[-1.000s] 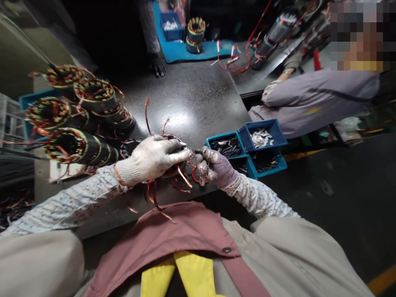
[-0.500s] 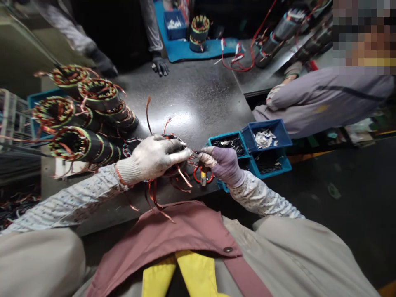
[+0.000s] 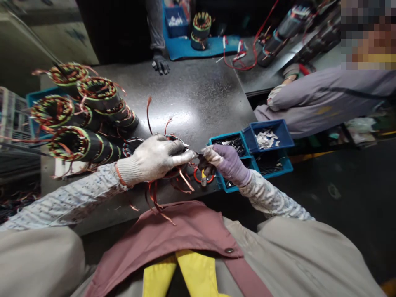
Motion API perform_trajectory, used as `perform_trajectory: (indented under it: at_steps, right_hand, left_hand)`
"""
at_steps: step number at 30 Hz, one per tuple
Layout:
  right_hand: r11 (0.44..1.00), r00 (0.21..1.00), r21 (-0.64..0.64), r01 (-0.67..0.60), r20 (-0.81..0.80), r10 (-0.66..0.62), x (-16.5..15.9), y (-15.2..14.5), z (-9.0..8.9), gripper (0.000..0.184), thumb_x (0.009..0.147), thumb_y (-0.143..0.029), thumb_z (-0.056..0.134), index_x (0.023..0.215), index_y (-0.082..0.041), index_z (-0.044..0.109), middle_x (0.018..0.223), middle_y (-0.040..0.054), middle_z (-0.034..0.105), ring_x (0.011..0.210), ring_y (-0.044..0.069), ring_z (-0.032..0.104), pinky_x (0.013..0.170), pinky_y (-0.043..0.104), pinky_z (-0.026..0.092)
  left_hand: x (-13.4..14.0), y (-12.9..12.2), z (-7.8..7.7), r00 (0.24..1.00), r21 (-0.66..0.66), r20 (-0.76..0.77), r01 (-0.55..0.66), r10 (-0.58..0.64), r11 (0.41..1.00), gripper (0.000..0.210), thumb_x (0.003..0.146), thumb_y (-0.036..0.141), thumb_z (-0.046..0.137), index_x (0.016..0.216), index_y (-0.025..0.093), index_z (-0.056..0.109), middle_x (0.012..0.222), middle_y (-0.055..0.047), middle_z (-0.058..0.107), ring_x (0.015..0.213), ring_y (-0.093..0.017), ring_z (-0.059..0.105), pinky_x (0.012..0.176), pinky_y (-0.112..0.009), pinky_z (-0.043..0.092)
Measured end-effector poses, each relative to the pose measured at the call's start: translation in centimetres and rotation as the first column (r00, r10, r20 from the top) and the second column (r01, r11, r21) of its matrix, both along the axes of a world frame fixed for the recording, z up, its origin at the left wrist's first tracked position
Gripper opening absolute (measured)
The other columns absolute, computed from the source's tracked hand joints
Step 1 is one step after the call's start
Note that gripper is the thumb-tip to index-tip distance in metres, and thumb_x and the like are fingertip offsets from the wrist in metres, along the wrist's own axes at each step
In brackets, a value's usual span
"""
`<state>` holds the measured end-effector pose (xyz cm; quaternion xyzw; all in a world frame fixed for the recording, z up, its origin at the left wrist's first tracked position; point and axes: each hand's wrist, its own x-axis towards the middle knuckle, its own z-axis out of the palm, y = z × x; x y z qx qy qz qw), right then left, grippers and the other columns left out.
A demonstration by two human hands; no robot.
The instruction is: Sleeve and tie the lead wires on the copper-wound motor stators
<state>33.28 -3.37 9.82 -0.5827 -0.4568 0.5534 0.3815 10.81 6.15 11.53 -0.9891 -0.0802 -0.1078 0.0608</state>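
Observation:
A motor stator (image 3: 173, 173) with loose copper leads (image 3: 156, 198) lies on the table in front of me, mostly covered by my left hand (image 3: 157, 159). This hand wears a white knit glove, its thumb and forefinger closed on the leads at the stator's right end. Just to the right is my right hand (image 3: 227, 163), in a purple and white glove with dark fingertips. Its fingertips pinch the end of a thin wire (image 3: 197, 153) that runs from the left thumb. Below them lies a tool with red loops and a yellow part (image 3: 203, 176).
Several wound stators (image 3: 78, 142) stand and lie at the left. Blue bins (image 3: 269, 159) at the right hold black and white small pieces. Across the table (image 3: 201, 95) rests a co-worker's dark-gloved hand (image 3: 161, 65). Another person's leg (image 3: 321, 97) is at the right.
My right hand has moved slightly right, away from the left hand, which stays over the stator. One of the co-worker's gloved hands has left the view at the upper left.

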Motion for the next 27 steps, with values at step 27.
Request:
perform_trajectory:
  at_steps: [27]
  right_hand:
    - [0.963, 0.873, -0.245, 0.110, -0.441, -0.211, -2.2, -1.2, -0.5, 0.048, 0.076, -0.064, 0.070, 0.075, -0.016, 0.065, 0.055, -0.0013, 0.061, 0.039, 0.008, 0.051, 0.033, 0.016, 0.038]
  left_hand:
    - [0.2, 0.1, 0.0, 0.998, -0.049, 0.052, 0.041, -0.038, 0.998, 0.029, 0.097, 0.026, 0.046, 0.120, 0.027, 0.064, 0.100, -0.005, 0.072, 0.073, -0.015, 0.063, 0.064, -0.030, 0.045]
